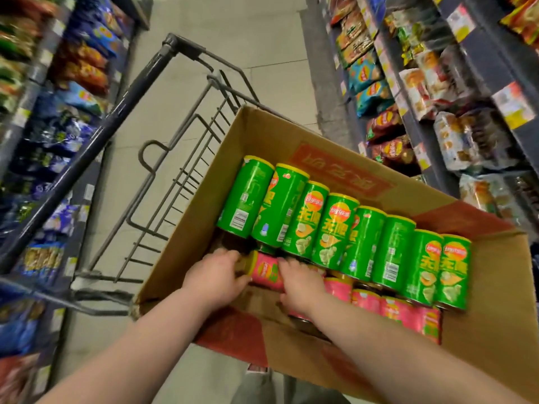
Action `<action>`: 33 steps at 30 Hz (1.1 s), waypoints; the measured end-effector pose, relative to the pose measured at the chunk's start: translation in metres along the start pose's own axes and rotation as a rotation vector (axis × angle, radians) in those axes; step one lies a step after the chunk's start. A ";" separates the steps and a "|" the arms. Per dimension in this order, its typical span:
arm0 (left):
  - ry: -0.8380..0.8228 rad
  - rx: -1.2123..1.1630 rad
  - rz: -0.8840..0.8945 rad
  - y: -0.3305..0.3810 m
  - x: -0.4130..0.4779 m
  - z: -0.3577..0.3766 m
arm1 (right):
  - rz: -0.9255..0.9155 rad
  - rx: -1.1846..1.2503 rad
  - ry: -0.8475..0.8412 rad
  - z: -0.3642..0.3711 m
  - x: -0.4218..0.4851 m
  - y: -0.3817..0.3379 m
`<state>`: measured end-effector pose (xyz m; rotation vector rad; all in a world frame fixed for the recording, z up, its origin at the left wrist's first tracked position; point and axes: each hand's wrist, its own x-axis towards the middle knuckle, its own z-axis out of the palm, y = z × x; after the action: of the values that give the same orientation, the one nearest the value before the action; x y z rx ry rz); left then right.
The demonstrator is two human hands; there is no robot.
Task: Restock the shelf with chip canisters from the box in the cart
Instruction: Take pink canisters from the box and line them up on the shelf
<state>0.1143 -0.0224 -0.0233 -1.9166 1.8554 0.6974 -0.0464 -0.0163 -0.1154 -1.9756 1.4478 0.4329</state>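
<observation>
Both my left hand (217, 274) and right hand (300, 284) curl their fingers around a pink cylindrical chip canister (267, 272) lying in the brown cardboard box (291, 135), which I must next lift shelfward.

Box (481, 330) open on top, access from above clear. Green canisters (335, 228) packed side by side across far half, no gaps between. Pink canisters (393, 310) fill near row rightward. Free pocket at near-left corner, both hands (215, 275) (297, 284) in it. Cart basket (163, 199) left of box bare. Aisle floor (233, 39) ahead looks clear, though blurred; shelves (466, 112) crowd both sides.
</observation>
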 end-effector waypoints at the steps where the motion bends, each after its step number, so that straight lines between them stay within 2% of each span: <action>1: 0.000 -0.009 -0.008 0.000 0.001 0.001 | -0.001 0.004 0.019 0.003 0.002 0.000; 9: -0.045 0.015 -0.033 0.000 0.005 0.007 | -0.002 0.023 0.110 0.014 0.013 -0.002; 12: -0.067 0.028 -0.032 -0.001 0.007 0.008 | 0.002 0.073 0.087 0.018 0.009 -0.005; 18: -0.098 -0.018 -0.032 -0.002 0.007 0.006 | 0.069 0.434 0.045 0.015 -0.020 -0.003; 22: -0.157 -0.169 -0.052 0.002 0.006 0.006 | 0.191 0.711 0.095 0.002 -0.048 0.005; 27: -0.242 -0.519 -0.052 0.023 0.003 0.005 | 0.301 0.953 0.215 -0.005 -0.063 -0.002; 30: -0.229 -0.715 -0.063 0.031 0.000 0.007 | 0.292 1.022 0.269 -0.003 -0.065 -0.011; 33: -0.192 -0.727 -0.072 0.024 0.005 0.015 | 0.194 1.101 0.233 0.001 -0.065 -0.015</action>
<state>0.0886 -0.0188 -0.0362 -2.1974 1.5145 1.6350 -0.0537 0.0341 -0.0725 -1.0094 1.5254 -0.4706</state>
